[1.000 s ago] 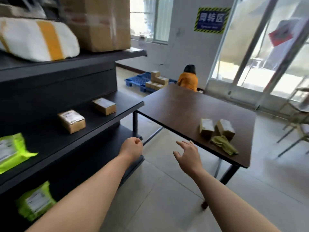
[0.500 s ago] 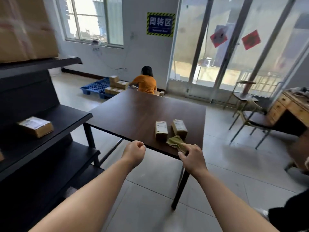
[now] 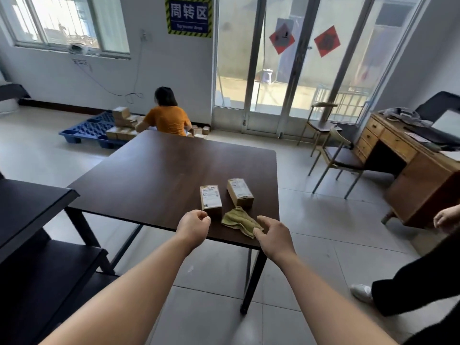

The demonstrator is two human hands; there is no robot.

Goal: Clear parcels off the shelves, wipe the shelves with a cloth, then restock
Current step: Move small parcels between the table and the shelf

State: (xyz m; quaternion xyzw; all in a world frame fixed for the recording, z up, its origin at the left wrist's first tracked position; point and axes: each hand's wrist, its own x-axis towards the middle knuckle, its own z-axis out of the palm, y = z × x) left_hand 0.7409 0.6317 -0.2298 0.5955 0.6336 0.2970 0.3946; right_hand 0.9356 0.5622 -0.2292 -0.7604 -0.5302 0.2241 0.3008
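An olive green cloth lies crumpled near the front edge of the dark brown table. Just behind it are two small cardboard parcels with white labels, one on the left and one on the right. My right hand hovers at the cloth's near right corner, fingers curved and spread, thumb tip against the fabric. My left hand is curled into a fist over the table's front edge, just in front of the left parcel, and holds nothing. The black shelves stand at the left, with bare boards in view.
A person in an orange top sits behind the table beside a blue pallet with boxes. A chair and a wooden desk stand at the right. Another person's leg and hand are at the right edge.
My view has swung right, from the shelves to the table. Both hands have moved over the table's front edge, and my right hand has reached the cloth.
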